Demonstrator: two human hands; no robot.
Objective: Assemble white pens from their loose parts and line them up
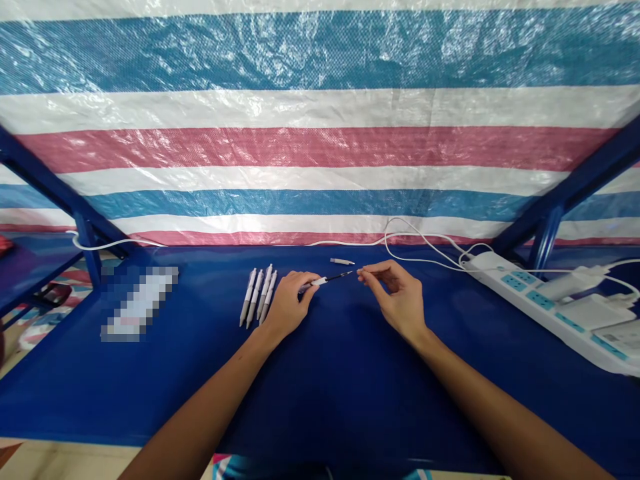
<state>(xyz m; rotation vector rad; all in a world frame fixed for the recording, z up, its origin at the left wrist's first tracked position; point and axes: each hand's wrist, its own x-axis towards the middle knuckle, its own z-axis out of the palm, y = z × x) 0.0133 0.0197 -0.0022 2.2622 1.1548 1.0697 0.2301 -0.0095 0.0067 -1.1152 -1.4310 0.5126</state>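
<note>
My left hand [289,301] is closed around a white pen [325,279] whose dark tip points right, held low over the blue table [320,373]. My right hand [397,293] is pinched, thumb against forefinger, just right of the pen's tip; whatever sits in the pinch is too small to make out. Three white pens [259,294] lie side by side just left of my left hand. A small white pen part [342,261] lies on the table behind the two hands.
A white power strip [550,308] with plugged adapters lies at the right, its white cables [425,243] running along the back edge. A blurred-out white object [140,303] lies at the left. Blue frame posts [87,243] stand at both back corners before a striped tarp [320,133].
</note>
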